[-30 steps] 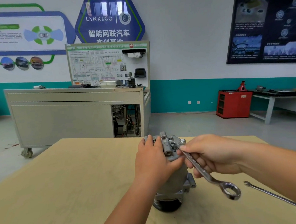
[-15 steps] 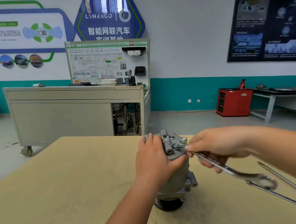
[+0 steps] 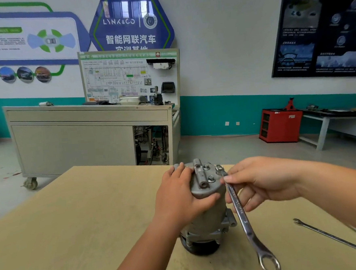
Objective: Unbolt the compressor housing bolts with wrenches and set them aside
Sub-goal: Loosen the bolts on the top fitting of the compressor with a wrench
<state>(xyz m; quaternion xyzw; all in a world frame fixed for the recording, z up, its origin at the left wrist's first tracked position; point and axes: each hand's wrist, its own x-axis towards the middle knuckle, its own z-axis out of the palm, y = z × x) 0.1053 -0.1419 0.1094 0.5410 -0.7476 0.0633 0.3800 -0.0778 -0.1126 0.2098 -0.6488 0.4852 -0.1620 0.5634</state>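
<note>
The left hand reaches in from the near edge on a bare forearm. Its fingers curl over the far top of the compressor and its thumb wraps across the near side. The right hand comes from the right, forearm bare, thumb and fingertips pinching the upper shank of the wrench, other fingers loosely bent beneath.

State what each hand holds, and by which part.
Left hand grips the compressor around its upper housing; right hand holds the wrench by its upper shank.
</note>
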